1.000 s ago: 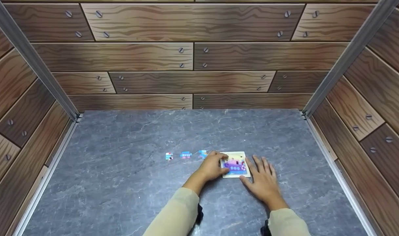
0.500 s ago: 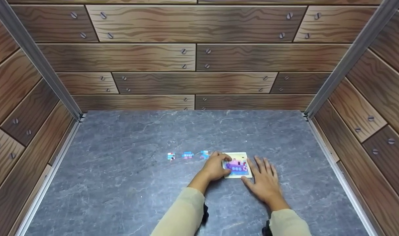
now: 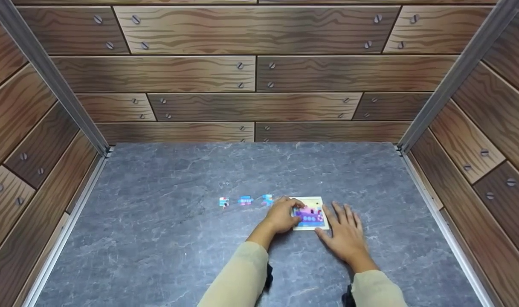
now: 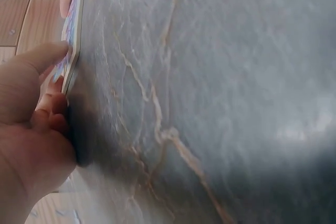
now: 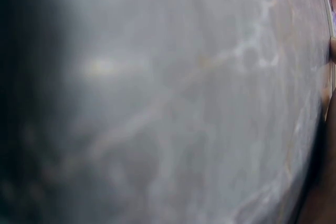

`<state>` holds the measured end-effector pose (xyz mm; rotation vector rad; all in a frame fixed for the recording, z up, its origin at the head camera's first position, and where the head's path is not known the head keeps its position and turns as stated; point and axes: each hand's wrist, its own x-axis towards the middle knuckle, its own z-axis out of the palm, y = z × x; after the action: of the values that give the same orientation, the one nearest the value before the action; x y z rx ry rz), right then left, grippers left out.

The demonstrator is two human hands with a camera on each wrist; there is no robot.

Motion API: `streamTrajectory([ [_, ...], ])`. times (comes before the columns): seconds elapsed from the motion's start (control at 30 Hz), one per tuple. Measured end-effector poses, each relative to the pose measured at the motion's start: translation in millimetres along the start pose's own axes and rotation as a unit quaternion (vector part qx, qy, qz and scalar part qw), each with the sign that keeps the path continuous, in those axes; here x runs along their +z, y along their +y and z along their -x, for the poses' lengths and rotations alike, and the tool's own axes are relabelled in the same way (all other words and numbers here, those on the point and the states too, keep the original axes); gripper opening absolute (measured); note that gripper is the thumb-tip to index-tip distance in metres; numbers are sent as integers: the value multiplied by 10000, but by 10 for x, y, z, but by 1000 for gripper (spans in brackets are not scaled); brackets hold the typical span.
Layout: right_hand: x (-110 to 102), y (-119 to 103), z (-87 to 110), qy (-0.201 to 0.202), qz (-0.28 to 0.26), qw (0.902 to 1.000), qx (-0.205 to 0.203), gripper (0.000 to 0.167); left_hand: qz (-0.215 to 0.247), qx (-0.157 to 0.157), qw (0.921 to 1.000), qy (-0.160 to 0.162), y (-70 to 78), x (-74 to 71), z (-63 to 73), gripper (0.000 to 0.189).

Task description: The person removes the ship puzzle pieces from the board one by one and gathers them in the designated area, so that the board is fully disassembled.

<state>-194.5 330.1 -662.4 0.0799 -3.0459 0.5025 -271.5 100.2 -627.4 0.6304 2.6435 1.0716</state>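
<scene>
In the head view a small square jigsaw puzzle board (image 3: 311, 228), with a pale frame and a purple ship picture, lies flat on the table. My left hand (image 3: 280, 216) is at its left side, thumb and index finger bent over the picture. Between them shows a purple puzzle piece (image 3: 300, 212), which they seem to pinch; the fingers hide part of it. From the left wrist view, the thumb (image 4: 55, 53) touches the board's face while other fingers curl by its edge. My right hand (image 3: 344, 236) has its fingers spread, touching the board's right edge and lower right corner.
Left of the board lie three loose puzzle pieces in a row: one at the far left (image 3: 224, 202), a middle piece (image 3: 245, 200) and one near my left hand (image 3: 267, 199). Wood-patterned walls (image 3: 191, 72) enclose the grey marbled table (image 3: 165, 238).
The left fingertips have shifted slightly right over the picture. The right hand stays against the board. The whole head view has shifted a little.
</scene>
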Motion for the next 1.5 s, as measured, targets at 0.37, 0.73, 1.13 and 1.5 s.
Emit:
streamTrajectory([
  [0.37, -26, -5, 4, 101, -6, 9999, -5, 82, -170, -46, 9997, -163, 41, -11, -43, 34],
  [0.73, -5, -3, -2, 65, 1, 10000, -16, 83, -58, -9, 9999, -139, 16, -15, -22, 33],
  [1.13, 6, -15, 5, 104, 47, 9999, 26, 83, 445, 199, 9988, 0, -64, -35, -9, 44],
  [1.5, -7, -21, 11, 76, 51, 10000, 15, 83, 490, 120, 9987, 32, -63, -44, 22, 31],
])
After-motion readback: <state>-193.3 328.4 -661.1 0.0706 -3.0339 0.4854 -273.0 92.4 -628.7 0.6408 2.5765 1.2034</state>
